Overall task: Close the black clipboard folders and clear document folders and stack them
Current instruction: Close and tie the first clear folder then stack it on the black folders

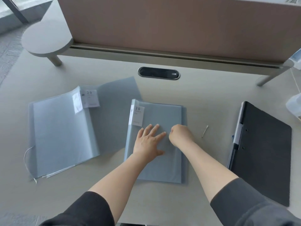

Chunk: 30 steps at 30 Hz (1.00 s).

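Pressing hands: the left hand (149, 141) lies flat, fingers (155, 128) straight and spread, on the cover of the closed clear folder (156, 141); the right hand (180, 134) sits beside it on the same cover with fingers curled in, and whether it pinches anything cannot be told.
Closed clear folder: at the centre of the counter (203, 95), spine to 9 o'clock; thin, flexible, smooth plastic, probably light and slippery, so best slid or lifted by the stiffer spine edge.
Black clipboard folder (263, 152): at 3 o'clock, well apart, looks shut, rigid board with a metal clip; likely heavier, takes a grip on a long edge, a sound base for the stack.
Open clear folder (65, 128): at 9 to 10 o'clock, cover spread flat, floppy sleeves fanned; judged to need its free cover swung over before stacking.
Small stick (204, 131): lies between the closed folder and the clipboard.
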Each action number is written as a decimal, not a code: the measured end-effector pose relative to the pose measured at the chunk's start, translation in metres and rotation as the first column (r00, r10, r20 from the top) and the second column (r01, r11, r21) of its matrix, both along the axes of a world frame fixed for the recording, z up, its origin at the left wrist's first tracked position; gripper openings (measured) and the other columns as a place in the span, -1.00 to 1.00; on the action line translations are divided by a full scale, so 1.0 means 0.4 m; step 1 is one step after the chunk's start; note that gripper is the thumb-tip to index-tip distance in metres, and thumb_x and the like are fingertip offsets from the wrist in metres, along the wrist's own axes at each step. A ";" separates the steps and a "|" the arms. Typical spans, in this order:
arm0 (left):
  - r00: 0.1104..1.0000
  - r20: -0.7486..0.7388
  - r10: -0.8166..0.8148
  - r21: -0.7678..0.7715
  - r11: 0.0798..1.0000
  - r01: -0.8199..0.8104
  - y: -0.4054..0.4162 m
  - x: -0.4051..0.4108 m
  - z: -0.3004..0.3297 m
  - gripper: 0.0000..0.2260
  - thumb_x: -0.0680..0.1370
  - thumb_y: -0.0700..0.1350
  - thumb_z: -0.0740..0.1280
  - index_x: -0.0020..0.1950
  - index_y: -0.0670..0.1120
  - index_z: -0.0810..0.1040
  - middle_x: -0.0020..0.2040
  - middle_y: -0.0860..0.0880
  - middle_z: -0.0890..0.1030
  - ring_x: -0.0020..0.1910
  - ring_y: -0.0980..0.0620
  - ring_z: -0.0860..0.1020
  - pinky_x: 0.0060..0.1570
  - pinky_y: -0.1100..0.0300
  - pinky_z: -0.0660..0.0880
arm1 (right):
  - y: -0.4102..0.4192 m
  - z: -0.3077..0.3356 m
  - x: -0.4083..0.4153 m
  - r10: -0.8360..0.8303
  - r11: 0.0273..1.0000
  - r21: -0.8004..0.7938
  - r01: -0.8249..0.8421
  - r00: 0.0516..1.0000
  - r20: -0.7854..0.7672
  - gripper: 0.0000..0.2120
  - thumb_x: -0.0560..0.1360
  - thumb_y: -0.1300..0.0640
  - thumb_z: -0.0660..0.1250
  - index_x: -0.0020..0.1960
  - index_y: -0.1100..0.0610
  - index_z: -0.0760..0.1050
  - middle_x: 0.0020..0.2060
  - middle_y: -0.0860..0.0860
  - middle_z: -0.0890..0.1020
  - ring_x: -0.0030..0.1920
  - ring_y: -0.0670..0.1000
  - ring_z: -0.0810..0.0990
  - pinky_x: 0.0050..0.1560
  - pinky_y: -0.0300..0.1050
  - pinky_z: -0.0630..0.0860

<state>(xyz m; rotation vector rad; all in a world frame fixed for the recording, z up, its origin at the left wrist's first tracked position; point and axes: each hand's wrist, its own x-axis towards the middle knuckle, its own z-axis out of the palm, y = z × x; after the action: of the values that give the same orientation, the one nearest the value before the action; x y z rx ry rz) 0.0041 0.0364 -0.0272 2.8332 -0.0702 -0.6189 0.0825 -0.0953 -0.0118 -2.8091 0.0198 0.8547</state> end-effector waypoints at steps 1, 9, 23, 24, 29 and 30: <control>1.000 0.001 0.000 0.000 1.000 0.000 0.000 -0.001 0.000 -0.29 0.46 0.26 0.35 0.54 0.25 0.13 0.63 0.07 -0.05 0.60 -0.06 -0.09 0.54 -0.05 -0.11 | 0.005 -0.003 -0.009 0.034 0.999 0.008 -0.034 0.999 -0.002 -0.76 0.50 0.13 0.21 0.03 0.15 0.62 0.04 0.15 0.67 0.08 0.19 0.63 -0.06 -0.12 0.47; 1.000 -0.001 0.002 0.009 1.000 -0.002 0.003 -0.002 -0.001 -0.29 0.47 0.29 0.34 0.55 0.25 0.11 0.63 0.09 -0.05 0.60 -0.05 -0.09 0.54 -0.04 -0.11 | -0.031 -0.008 -0.086 0.073 0.995 0.071 -0.073 0.997 0.004 -0.83 0.47 0.14 0.19 -0.18 0.10 0.55 -0.06 0.16 0.67 0.00 0.20 0.62 -0.19 -0.14 0.39; 1.000 -0.016 0.006 0.017 1.000 -0.006 -0.003 0.001 0.003 -0.30 0.48 0.27 0.33 0.55 0.27 0.11 0.63 0.10 -0.06 0.60 -0.04 -0.10 0.54 -0.01 -0.13 | -0.162 -0.002 -0.007 -0.141 0.986 0.072 0.147 0.987 -0.081 -0.79 0.46 0.20 0.22 -0.16 0.21 0.63 -0.25 0.13 0.64 -0.13 0.18 0.62 -0.27 -0.15 0.41; 1.000 -0.018 0.007 0.018 1.000 -0.006 -0.004 0.002 0.003 -0.30 0.48 0.27 0.33 0.55 0.27 0.10 0.63 0.10 -0.06 0.60 -0.04 -0.10 0.54 -0.01 -0.13 | -0.151 0.001 0.009 -0.126 0.989 0.074 0.131 0.990 -0.064 -0.79 0.47 0.19 0.22 -0.15 0.21 0.63 -0.23 0.14 0.63 -0.12 0.18 0.61 -0.25 -0.16 0.38; 1.000 -0.023 0.007 0.022 1.000 -0.007 -0.004 0.002 0.001 -0.30 0.48 0.26 0.34 0.55 0.28 0.10 0.63 0.10 -0.07 0.60 -0.03 -0.11 0.54 -0.02 -0.14 | -0.076 -0.002 0.047 -0.053 0.994 0.096 0.058 0.997 -0.050 -0.82 0.51 0.15 0.20 -0.14 0.16 0.55 -0.12 0.14 0.65 -0.05 0.18 0.61 -0.18 -0.16 0.36; 1.000 -0.024 0.007 0.024 1.000 -0.006 -0.004 0.001 0.000 -0.30 0.48 0.26 0.34 0.55 0.28 0.09 0.63 0.10 -0.07 0.60 -0.03 -0.11 0.54 -0.02 -0.14 | -0.064 -0.008 0.046 -0.039 0.994 0.102 0.044 0.998 -0.051 -0.83 0.51 0.12 0.21 -0.14 0.14 0.55 -0.12 0.13 0.66 -0.03 0.18 0.62 -0.17 -0.15 0.39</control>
<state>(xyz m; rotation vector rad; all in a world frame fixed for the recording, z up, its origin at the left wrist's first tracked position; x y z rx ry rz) 0.0046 0.0348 -0.0271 2.8466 -0.0500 -0.6572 0.1010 -0.1209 -0.0149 -2.6824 0.0402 0.8880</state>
